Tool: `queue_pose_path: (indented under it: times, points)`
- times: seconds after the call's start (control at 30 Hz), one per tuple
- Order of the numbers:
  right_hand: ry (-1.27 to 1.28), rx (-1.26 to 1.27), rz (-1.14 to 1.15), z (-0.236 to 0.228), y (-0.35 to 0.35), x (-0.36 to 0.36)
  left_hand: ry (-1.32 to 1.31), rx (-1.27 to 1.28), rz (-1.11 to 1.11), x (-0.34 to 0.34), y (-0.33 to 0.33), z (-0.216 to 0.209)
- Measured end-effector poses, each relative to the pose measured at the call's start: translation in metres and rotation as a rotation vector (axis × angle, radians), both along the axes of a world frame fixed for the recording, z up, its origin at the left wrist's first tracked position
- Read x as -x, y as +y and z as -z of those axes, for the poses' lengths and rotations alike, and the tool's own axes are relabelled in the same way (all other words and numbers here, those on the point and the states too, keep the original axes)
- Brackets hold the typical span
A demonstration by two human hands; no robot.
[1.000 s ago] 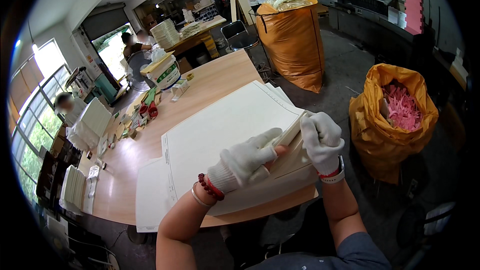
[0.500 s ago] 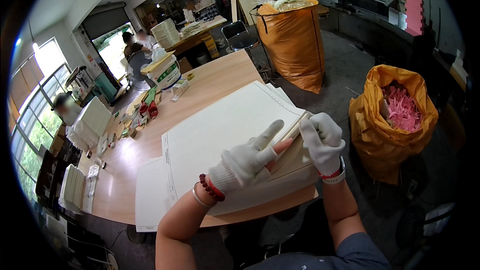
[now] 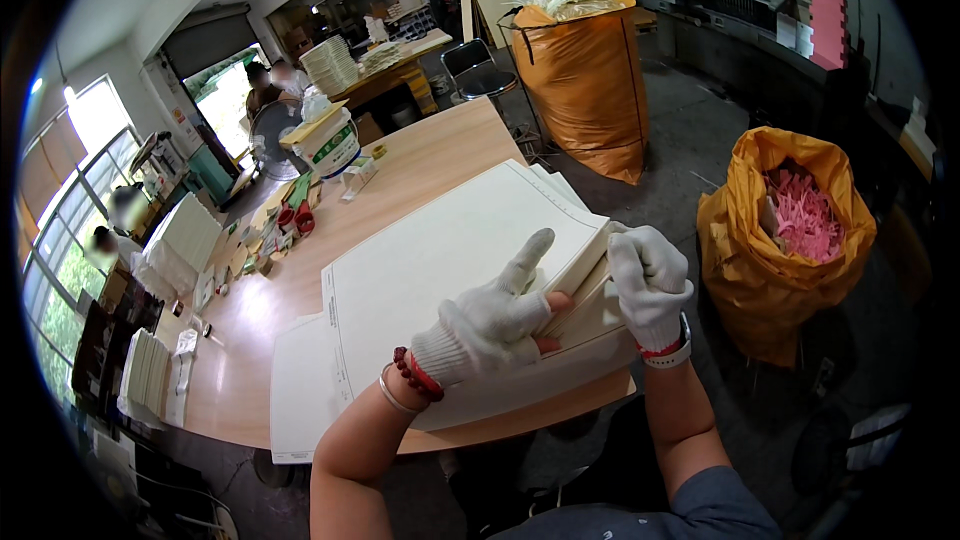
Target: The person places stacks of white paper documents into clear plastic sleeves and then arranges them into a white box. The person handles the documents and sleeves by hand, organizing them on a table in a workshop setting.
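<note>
Remotely, I saw the left hand [image 3: 490,322] lying loosely open, its bare fingertips [image 3: 560,301] farther apart than moments earlier, leaving the paper sheets [image 3: 430,255] parted along their lifted edge, near-right on the tabletop [image 3: 425,155]; the right hand's [image 3: 652,282] curled grip pinched their corner.

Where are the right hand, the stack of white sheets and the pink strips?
Right hand [image 3: 650,285]: head view, middle of the gloved hand.
Stack of white sheets [image 3: 430,255]: head view, bare upper face of the top sheet.
Pink strips [image 3: 800,215]: head view, middle of the visible heap.
</note>
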State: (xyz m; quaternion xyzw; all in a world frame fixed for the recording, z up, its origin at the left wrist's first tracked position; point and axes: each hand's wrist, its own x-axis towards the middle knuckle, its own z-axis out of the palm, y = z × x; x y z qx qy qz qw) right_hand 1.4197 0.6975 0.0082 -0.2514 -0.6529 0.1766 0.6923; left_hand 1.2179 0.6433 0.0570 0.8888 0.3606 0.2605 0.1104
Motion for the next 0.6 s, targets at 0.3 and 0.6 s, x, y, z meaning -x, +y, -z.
queue_pose_path:
  times: [0.3, 0.6]
  points:
    - [-0.29, -0.228, 0.164, 0.038, 0.015, -0.031, -0.01, 0.049, -0.044, -0.001, 0.002, 0.005]
    - [0.038, 1.301, -0.879, -0.032, 0.064, -0.027, 0.063, -0.249, -0.117, -0.002, -0.013, 0.01]
